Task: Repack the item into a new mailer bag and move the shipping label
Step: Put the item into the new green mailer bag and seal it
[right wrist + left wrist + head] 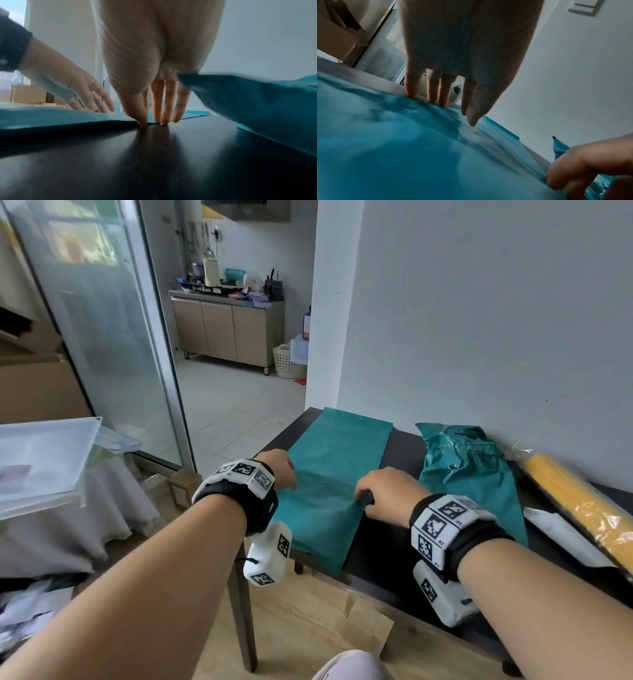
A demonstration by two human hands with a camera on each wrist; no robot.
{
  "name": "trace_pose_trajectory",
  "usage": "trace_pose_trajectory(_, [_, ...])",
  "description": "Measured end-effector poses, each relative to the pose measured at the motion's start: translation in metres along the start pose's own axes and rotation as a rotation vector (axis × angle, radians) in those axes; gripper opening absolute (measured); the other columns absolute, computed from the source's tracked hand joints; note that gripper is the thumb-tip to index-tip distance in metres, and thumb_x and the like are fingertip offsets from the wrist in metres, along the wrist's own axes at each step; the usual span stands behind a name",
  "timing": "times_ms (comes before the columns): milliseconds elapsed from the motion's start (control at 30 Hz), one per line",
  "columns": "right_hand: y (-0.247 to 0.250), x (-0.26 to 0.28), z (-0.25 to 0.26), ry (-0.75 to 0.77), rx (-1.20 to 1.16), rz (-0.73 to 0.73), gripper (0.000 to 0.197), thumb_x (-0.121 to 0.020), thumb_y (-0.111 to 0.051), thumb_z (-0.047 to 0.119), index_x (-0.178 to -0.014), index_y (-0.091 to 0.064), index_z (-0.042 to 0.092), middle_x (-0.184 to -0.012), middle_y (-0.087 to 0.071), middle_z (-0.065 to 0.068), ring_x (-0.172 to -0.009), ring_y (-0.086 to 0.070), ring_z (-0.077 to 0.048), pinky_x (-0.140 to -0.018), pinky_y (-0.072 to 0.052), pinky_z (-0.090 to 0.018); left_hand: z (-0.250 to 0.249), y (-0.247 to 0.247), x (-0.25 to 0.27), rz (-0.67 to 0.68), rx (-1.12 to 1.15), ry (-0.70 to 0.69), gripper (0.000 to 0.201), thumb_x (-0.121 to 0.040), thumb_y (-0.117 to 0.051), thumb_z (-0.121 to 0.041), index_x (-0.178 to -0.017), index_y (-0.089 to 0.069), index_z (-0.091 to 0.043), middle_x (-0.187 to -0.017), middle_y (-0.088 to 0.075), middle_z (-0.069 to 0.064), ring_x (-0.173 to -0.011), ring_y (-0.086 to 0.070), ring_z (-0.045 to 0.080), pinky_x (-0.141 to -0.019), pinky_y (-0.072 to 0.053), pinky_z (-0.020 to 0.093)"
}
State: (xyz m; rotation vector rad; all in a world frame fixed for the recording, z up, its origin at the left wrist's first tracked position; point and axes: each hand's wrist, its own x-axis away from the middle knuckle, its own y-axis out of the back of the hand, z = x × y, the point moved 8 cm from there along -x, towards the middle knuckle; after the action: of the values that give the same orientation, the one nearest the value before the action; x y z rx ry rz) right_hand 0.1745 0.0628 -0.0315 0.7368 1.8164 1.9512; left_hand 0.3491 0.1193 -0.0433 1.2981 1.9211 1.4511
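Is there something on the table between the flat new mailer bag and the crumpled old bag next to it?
Nothing visible. Between the flat mailer bag and the crumpled old bag lies only a bare strip of the dark table. The right hand rests at the flat bag's near right edge, the left hand on its left edge.

Head view: high, looking forward and down; table (394, 559) from 6 to 3 o'clock.
Left wrist: low, close, along fingers (444, 93), facing the doorway.
Right wrist: skims the tabletop.
Shared: flat teal mailer (329, 484), both hands.
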Motion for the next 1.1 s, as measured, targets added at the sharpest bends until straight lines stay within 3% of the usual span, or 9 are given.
trace_pose_trajectory(167, [0.001,-0.010,-0.011,-0.145,-0.161,-0.063,0.025,-0.085,-0.056,0.008,-0.103,-0.069,0.019,-0.109,-0.065,0.000,-0.106,-0.061,-0.023,-0.090,-0.049,-0.030,-0.001,-0.004,-0.012,-0.029,0.040,0.103,0.061,-0.079,-0.073,-0.026,-0.133,-0.048,-0.010,-0.134,-0.048,0.015,-0.120,-0.051,0.031,-0.099,-0.046,0.040])
trace_pose_trajectory(367, [-0.015,-0.005,-0.038,-0.477,-1.201,-0.061,0.041,-0.085,-0.063,-0.004,-0.122,-0.048,0.005,-0.109,-0.053,-0.015,-0.084,-0.064,-0.029,-0.075,-0.059,-0.038,0.012,-0.003,-0.024,-0.022,0.073,0.260,0.080,-0.074,-0.080,-0.034,-0.135,-0.039,-0.002,-0.131,-0.052,0.015,-0.120,-0.052,0.032,-0.094,-0.045,0.037])
trace_pose_trajectory(500, [-0.020,-0.001,-0.044,-0.490,-1.244,-0.032,0.038,-0.086,-0.064,-0.003,-0.121,-0.051,0.002,-0.104,-0.058,-0.016,-0.065,-0.061,-0.019,-0.055,-0.054,-0.023,0.003,-0.004,-0.033,0.058,0.028,0.200,0.035,-0.071,-0.081,-0.028,-0.087,-0.059,-0.006,-0.093,-0.065,0.008,-0.090,-0.063,0.027,-0.076,-0.048,0.029])
trace_pose_trajectory(633, [-0.022,-0.002,-0.050,-0.514,-1.347,-0.058,0.016,-0.088,-0.063,0.002,-0.100,-0.055,0.007,-0.092,-0.056,-0.007,-0.054,-0.063,-0.014,-0.041,-0.045,-0.018,0.038,-0.039,-0.120,0.112,-0.094,0.170,0.037,-0.032,-0.079,-0.029,-0.061,-0.061,-0.016,-0.060,-0.066,0.003,-0.061,-0.067,0.027,-0.067,-0.059,0.040])
trace_pose_trajectory(700, [-0.021,-0.004,-0.062,-0.576,-1.494,-0.146,0.021,-0.087,-0.063,0.000,-0.099,-0.048,0.010,-0.109,-0.052,-0.014,-0.050,-0.064,-0.017,-0.038,-0.047,-0.019,0.034,-0.042,-0.115,0.229,-0.189,0.182,0.040,-0.022,-0.075,-0.029,-0.058,-0.063,-0.018,-0.056,-0.067,0.001,-0.059,-0.068,0.026,-0.064,-0.060,0.041])
trace_pose_trajectory(800, [-0.022,-0.001,-0.069,-0.624,-1.687,-0.161,0.035,-0.089,-0.061,-0.002,-0.120,-0.044,-0.001,-0.123,-0.042,-0.026,-0.064,-0.066,-0.027,-0.040,-0.052,-0.023,0.015,-0.019,-0.052,0.379,-0.328,0.182,0.039,-0.017,-0.076,-0.033,-0.053,-0.068,-0.022,-0.071,-0.073,-0.005,-0.071,-0.069,0.016,-0.068,-0.055,0.024])
trace_pose_trajectory(900, [-0.028,0.000,-0.056,-0.590,-1.616,-0.020,0.044,-0.086,-0.067,0.001,-0.124,-0.046,-0.004,-0.108,-0.060,-0.019,-0.056,-0.070,-0.021,-0.041,-0.054,-0.024,0.008,0.001,-0.021,0.356,-0.352,0.156,0.018,-0.039,-0.082,-0.033,-0.049,-0.070,-0.024,-0.060,-0.070,-0.008,-0.055,-0.064,0.012,-0.065,-0.050,0.020])
trace_pose_trajectory(1000, [-0.027,0.000,-0.040,-0.470,-1.290,0.086,0.041,-0.081,-0.072,0.003,-0.117,-0.052,0.003,-0.078,-0.068,-0.004,-0.047,-0.065,-0.011,-0.038,-0.045,-0.020,-0.003,0.014,-0.004,0.252,-0.027,0.161,0.027,-0.071,-0.076,-0.021,-0.050,-0.061,-0.012,-0.038,-0.056,-0.001,-0.031,-0.048,0.014,-0.045,-0.042,0.013])
trace_pose_trajectory(1100, [-0.020,0.007,-0.022,-0.314,-1.117,0.157,0.011,-0.078,-0.075,0.006,-0.084,-0.066,0.011,-0.052,-0.062,0.008,-0.045,-0.052,-0.007,-0.041,-0.035,-0.019,-0.017,0.014,-0.005,0.189,0.440,0.187,0.023,-0.087,-0.066,-0.006,-0.069,-0.052,-0.001,-0.060,-0.060,0.013,-0.024,-0.048,0.010,-0.030,-0.041,0.015])
